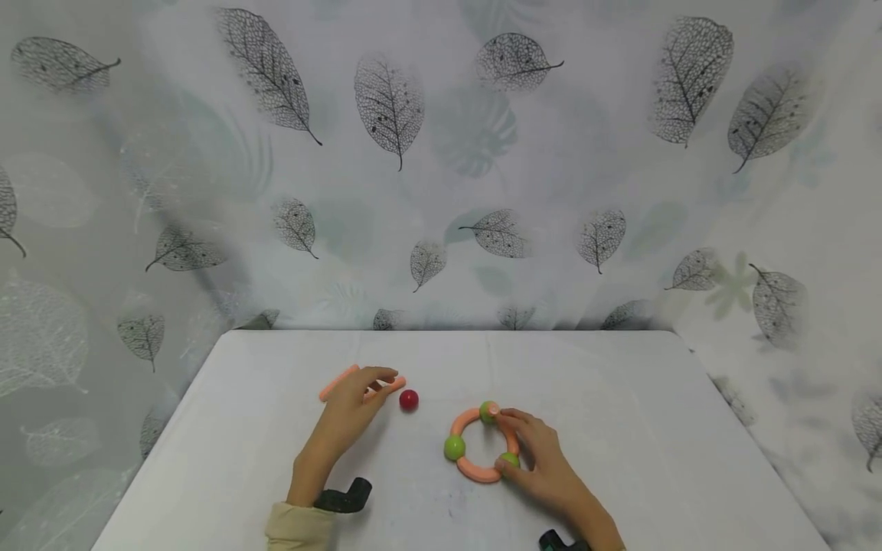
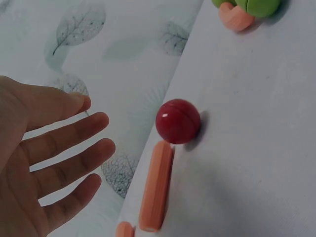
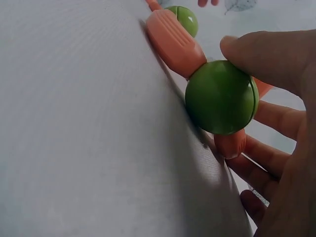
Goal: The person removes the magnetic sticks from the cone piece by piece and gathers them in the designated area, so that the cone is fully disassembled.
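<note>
A ring of curved orange pieces [image 1: 478, 471] and green balls [image 1: 454, 448] lies on the white table. My right hand [image 1: 544, 463] grips its right side; the thumb [image 3: 266, 52] presses a green ball [image 3: 219, 98], and the fingers curl round behind, partly hidden by ball and ring. My left hand [image 1: 351, 405] hovers over two orange sticks, its fingers spread and slightly bent, holding nothing. In the left wrist view the left hand [image 2: 49, 148] is apart from the red ball [image 2: 177, 121] and an orange stick [image 2: 156, 187] beside it.
Another orange stick [image 1: 338, 382] lies on the table's left part, partly covered by the left hand in the head view. The white table [image 1: 620, 398] ends at a leaf-patterned cloth [image 1: 441, 191] behind and at the sides.
</note>
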Demonstrator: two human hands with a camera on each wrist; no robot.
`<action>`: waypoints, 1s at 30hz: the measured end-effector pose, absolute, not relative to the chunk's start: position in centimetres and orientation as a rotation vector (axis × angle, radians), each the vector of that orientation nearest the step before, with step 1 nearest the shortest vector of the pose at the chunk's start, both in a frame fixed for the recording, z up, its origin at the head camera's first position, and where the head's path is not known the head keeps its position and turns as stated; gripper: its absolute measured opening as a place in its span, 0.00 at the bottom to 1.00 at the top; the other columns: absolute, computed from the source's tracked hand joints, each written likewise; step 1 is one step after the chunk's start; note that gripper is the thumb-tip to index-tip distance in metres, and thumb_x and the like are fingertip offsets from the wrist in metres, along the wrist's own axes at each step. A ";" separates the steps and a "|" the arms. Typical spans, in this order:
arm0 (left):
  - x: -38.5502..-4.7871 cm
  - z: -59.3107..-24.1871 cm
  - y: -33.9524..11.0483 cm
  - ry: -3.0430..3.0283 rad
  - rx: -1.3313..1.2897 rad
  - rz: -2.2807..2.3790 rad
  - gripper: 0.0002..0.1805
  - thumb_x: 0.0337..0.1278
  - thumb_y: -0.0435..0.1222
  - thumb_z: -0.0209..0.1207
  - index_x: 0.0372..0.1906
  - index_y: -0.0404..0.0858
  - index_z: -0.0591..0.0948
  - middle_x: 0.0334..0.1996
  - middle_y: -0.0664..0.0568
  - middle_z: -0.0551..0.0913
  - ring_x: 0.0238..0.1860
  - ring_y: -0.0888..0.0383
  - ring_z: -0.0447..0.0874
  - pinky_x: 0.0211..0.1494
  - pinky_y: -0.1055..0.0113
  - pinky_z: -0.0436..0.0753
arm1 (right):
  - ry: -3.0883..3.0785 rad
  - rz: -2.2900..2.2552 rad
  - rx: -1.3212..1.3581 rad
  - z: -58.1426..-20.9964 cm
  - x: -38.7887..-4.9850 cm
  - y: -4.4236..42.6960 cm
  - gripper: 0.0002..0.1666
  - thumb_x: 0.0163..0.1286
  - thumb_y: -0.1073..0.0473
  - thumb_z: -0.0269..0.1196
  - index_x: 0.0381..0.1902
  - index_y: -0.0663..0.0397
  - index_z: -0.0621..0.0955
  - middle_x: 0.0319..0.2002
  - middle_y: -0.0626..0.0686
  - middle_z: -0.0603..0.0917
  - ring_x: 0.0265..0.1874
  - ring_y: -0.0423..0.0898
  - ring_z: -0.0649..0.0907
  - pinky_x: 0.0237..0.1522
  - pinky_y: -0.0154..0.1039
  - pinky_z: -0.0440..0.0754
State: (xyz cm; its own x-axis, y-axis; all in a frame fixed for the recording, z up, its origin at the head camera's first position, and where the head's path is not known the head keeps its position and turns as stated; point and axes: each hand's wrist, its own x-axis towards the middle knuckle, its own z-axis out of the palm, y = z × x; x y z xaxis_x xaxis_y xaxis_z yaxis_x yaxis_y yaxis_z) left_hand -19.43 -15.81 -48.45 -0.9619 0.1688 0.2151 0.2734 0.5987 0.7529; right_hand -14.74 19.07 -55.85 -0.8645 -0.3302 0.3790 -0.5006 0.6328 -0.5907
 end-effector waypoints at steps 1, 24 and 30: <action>-19.4 -48.4 -15.4 -2.691 -0.394 -1.319 0.15 0.70 0.35 0.65 0.58 0.43 0.85 0.52 0.53 0.89 0.50 0.57 0.85 0.58 0.53 0.85 | -2.620 1.074 0.681 -55.8 -14.7 19.1 0.40 0.63 0.50 0.74 0.73 0.38 0.74 0.68 0.48 0.78 0.67 0.56 0.77 0.62 0.67 0.70; -18.3 -51.2 -7.7 -2.810 -0.833 -1.243 0.27 0.72 0.41 0.63 0.72 0.46 0.74 0.69 0.53 0.78 0.69 0.50 0.77 0.70 0.47 0.78 | -2.730 1.275 0.530 -55.4 -14.2 19.1 0.37 0.70 0.63 0.65 0.74 0.34 0.72 0.70 0.45 0.79 0.68 0.47 0.79 0.67 0.46 0.80; -17.9 -52.5 -6.3 -2.841 -0.883 -1.196 0.27 0.74 0.41 0.60 0.75 0.48 0.73 0.69 0.53 0.78 0.70 0.51 0.76 0.73 0.49 0.76 | -2.727 1.316 0.482 -55.4 -14.0 19.0 0.40 0.66 0.68 0.65 0.71 0.30 0.74 0.67 0.41 0.80 0.65 0.40 0.80 0.65 0.39 0.79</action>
